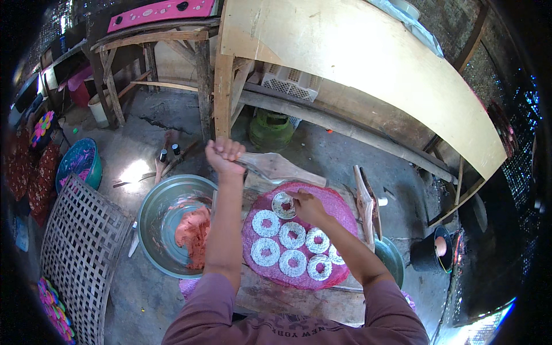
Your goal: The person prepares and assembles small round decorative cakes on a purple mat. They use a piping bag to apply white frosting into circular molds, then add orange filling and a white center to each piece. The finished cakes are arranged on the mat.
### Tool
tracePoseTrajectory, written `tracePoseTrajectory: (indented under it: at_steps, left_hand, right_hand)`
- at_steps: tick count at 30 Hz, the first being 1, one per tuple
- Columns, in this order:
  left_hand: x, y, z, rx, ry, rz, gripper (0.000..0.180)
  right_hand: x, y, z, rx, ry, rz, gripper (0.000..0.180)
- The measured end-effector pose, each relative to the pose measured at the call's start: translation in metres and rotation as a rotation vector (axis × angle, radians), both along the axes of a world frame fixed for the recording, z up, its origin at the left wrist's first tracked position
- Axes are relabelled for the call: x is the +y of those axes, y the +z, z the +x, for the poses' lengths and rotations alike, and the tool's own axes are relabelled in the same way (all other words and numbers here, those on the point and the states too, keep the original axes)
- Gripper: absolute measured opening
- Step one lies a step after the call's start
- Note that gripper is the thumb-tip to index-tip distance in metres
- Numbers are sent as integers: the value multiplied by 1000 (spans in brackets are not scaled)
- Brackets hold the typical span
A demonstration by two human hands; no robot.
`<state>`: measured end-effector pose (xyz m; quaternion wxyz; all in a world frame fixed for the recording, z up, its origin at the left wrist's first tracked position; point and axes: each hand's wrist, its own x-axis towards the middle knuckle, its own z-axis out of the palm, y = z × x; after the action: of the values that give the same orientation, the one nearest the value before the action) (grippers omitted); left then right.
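Left hand [226, 155] grasped a wooden paddle [277, 166] at the far edge of the pink sheet [340, 206]. Right hand [308, 207] met the sheet's farthest white ring [278, 210]; its grip could not be told. Light, even fingertip pressure appeared advisable.

Rustic kitchen: pink stove [152, 14], green gas cylinder [270, 133], reddish dough [194, 236].

The wooden paddle [278, 167] looks smooth and matt.
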<state>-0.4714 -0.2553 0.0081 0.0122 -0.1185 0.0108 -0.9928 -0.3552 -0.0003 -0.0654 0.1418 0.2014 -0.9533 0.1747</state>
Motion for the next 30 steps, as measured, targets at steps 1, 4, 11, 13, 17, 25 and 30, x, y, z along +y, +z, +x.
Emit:
tracePoseTrajectory:
  at_steps: [1,4,11,13,17,25,30]
  left_hand:
    - [-15,15,10,111,12,-40,45]
    - [-61,60,58,278,63,-187,52]
    - [-129,120,216,550,71,-597,72]
    - [-127,116,245,507,139,-727,73]
    - [-112,99,277,438,211,-989,72]
    - [-110,84,279,451,148,-991,69]
    - [-110,79,281,446,166,-957,69]
  right_hand:
    - [-2,0,4,52,-65,-28,29]
    - [-8,3,10,-28,-273,-66,24]
    - [-2,31,12,-203,-75,-86,30]
    - [1,37,15,-199,35,-197,41]
    - [-1,44,19,-366,151,-138,78]
    - [-16,47,21,-398,128,39,90]
    - [-15,49,21,-389,80,5,90]
